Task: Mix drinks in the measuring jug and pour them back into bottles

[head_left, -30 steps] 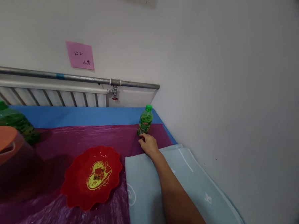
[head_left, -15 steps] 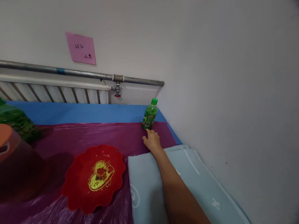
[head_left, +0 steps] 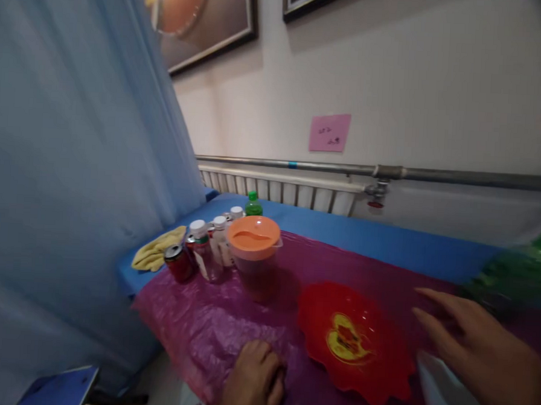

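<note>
My left hand (head_left: 254,380) rests on the purple plastic sheet (head_left: 227,327) at the bottom centre, its fingers curled; what they may hold is hidden. To the right, my right hand (head_left: 476,346) hovers with thumb and fingers apart and nothing between them. Between the hands lies a red scalloped plate (head_left: 380,353) with a yellow heart design. Just beyond my right hand is a blurred green bottle (head_left: 516,270). An orange-lidded pitcher (head_left: 253,250) stands left of the plate.
Left of the pitcher stand clear bottles with white caps (head_left: 206,256), a red can (head_left: 179,264) and a yellow cloth (head_left: 158,249). Another green bottle (head_left: 253,205) is behind. A blue curtain (head_left: 64,155) hangs at left; light blue cloth (head_left: 446,393) lies at lower right.
The view has swung left, bringing the cans, white-capped bottles and curtain into sight. My left hand has come into view. My right hand is nearer and apart from the bottle.
</note>
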`<act>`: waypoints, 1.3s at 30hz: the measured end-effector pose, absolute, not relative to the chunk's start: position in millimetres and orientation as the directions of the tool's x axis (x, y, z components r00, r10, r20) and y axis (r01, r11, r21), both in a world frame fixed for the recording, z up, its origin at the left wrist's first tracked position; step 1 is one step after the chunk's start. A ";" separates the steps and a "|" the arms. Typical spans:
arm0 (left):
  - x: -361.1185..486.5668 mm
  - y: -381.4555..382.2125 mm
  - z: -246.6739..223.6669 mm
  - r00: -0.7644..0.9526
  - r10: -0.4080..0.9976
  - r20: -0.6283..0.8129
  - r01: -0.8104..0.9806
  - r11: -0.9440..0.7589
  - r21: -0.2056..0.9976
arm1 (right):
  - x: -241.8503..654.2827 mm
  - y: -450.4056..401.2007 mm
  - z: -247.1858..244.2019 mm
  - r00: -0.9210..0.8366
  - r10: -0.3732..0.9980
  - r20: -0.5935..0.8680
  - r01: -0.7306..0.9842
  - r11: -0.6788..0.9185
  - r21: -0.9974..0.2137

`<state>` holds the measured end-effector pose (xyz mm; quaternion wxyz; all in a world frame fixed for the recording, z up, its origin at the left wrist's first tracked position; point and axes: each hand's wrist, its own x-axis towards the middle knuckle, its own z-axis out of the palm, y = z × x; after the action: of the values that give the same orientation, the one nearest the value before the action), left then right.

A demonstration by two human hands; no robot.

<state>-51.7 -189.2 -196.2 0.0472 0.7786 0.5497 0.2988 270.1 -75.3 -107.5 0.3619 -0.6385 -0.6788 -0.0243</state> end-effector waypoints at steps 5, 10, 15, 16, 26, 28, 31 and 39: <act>-50.4 -191.0 -193.1 0.183 0.936 0.300 0.795 -0.320 0.515 | 196.0 -109.9 -71.5 -0.101 0.884 0.457 0.736 0.375 -0.563; -93.9 -177.6 -149.3 -0.169 0.907 0.385 0.664 -0.184 0.725 | 180.0 -107.1 -73.6 0.055 0.858 0.510 0.715 0.323 -0.620; -177.0 -136.6 -92.0 -0.494 0.677 0.545 0.653 -0.125 0.747 | 200.0 -95.4 -101.2 0.176 0.818 0.548 0.688 0.296 -0.663; -189.0 -126.1 -82.9 -0.516 0.658 0.549 0.654 -0.112 0.749 | 202.9 -94.8 -105.1 0.185 0.817 0.546 0.677 0.297 -0.673; -203.4 -73.9 -59.2 -0.563 0.702 0.437 0.510 -0.121 0.852 | 213.2 -97.3 -109.8 0.201 0.836 0.510 0.643 0.280 -0.712; -201.8 -81.1 -56.5 -0.571 0.697 0.434 0.492 -0.132 0.860 | 212.2 -99.1 -106.6 0.191 0.837 0.513 0.645 0.287 -0.709; -198.8 -100.6 -46.3 -0.609 0.658 0.443 0.477 -0.143 0.867 | 210.0 -101.8 -103.6 0.169 0.841 0.515 0.639 0.304 -0.706; -150.3 -170.9 -20.7 -0.428 0.855 0.293 0.185 -0.235 0.954 | 185.3 -115.9 -99.1 -0.021 0.906 0.423 0.448 0.387 -0.806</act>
<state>-150.3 -170.9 -20.7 0.2644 0.4649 0.5592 0.6334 185.3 -115.9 -99.1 0.4876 -0.5016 -0.6749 0.2346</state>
